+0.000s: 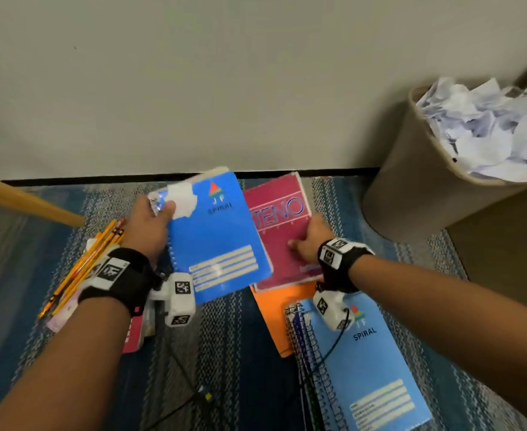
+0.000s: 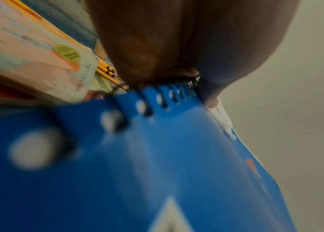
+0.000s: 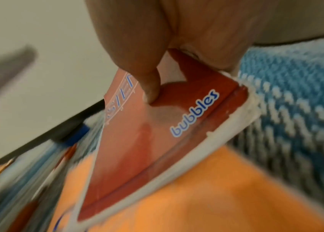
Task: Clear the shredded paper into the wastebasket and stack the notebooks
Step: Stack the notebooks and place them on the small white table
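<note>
My left hand [image 1: 153, 225] grips a blue spiral notebook [image 1: 221, 241] by its wire-bound edge, thumb on the cover, and holds it tilted above the rug. A white scrap of paper [image 1: 182, 199] lies on its upper corner by my thumb. In the left wrist view the same blue spiral notebook [image 2: 157, 164] fills the lower frame. My right hand [image 1: 310, 241] pinches a red notebook [image 1: 282, 225], thumb [image 3: 149, 83] on top of the red notebook [image 3: 137, 149] and fingers under its edge. An orange notebook [image 1: 274, 309] lies below it, partly covered. A light blue spiral notebook [image 1: 371, 365] tops a stack near me.
A tan wastebasket [image 1: 411, 188] full of crumpled white paper [image 1: 489, 129] stands at the right against the wall. Yellow pencils [image 1: 85, 265] and a pink packet lie at the left under my left wrist. A wooden leg [image 1: 29, 200] slants in at far left. A striped blue rug [image 1: 225, 353] covers the floor.
</note>
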The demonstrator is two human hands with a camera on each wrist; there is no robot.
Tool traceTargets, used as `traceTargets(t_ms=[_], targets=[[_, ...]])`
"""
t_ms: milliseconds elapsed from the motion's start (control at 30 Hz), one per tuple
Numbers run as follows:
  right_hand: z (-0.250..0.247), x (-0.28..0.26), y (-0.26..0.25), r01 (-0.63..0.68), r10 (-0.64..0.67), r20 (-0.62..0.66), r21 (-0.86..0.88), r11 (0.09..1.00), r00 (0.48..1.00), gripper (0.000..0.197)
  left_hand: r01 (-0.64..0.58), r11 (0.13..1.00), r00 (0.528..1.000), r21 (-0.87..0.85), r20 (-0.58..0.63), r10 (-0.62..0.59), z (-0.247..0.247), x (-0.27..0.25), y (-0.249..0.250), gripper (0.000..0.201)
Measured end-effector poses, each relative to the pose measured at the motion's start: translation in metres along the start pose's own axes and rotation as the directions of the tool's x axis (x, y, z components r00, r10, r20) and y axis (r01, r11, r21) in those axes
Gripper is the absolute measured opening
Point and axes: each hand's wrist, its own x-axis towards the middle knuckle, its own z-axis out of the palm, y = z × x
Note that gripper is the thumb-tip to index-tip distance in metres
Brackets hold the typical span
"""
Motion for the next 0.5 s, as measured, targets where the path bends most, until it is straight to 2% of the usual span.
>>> traceTargets(t_ms=[67, 100, 200, 267, 367, 433, 500], targets=[[-0.024, 0.009, 0.001, 0.022, -0.019, -0.029, 0.092, 0.995, 0.999, 0.059, 0.082, 0.992, 0.992, 0.093, 0.088, -0.09, 0.003, 0.003, -0.022, 0.04], [-0.038, 0.014, 0.003, 0.028, -0.024, -0.042, 0.099, 0.995, 0.999, 0.057, 0.106, 0.976, 0.982, 0.188, 0.137, -0.133, 0.006, 0.0, -0.028, 0.039], [-0.074, 0.025, 0.015, 0.017, -0.015, -0.108, 0.014, 1.0, 0.994, 0.051, 0.116, 0.844, 0.957, 0.523, 0.17, -0.236, 0.017, -0.018, -0.04, 0.027], [-0.087, 0.028, 0.023, -0.013, -0.006, -0.13, -0.146, 0.989, 0.991, 0.051, 0.088, 0.776, 0.97, 0.624, 0.123, -0.209, 0.019, -0.027, -0.049, 0.025], [-0.083, 0.025, 0.033, -0.05, 0.01, -0.124, -0.329, 0.943, 0.992, 0.063, 0.077, 0.749, 0.99, 0.658, 0.036, -0.134, 0.014, -0.031, -0.058, 0.038], [-0.073, 0.019, 0.031, 0.016, -0.086, -0.132, -0.457, 0.889, 0.987, 0.074, 0.028, 0.698, 0.995, 0.715, 0.05, -0.09, 0.011, -0.03, -0.061, 0.042], [-0.059, 0.013, 0.022, 0.188, -0.275, -0.082, -0.545, 0.817, 0.958, 0.076, -0.036, 0.66, 0.992, 0.75, 0.105, -0.066, 0.012, -0.03, -0.063, 0.041]])
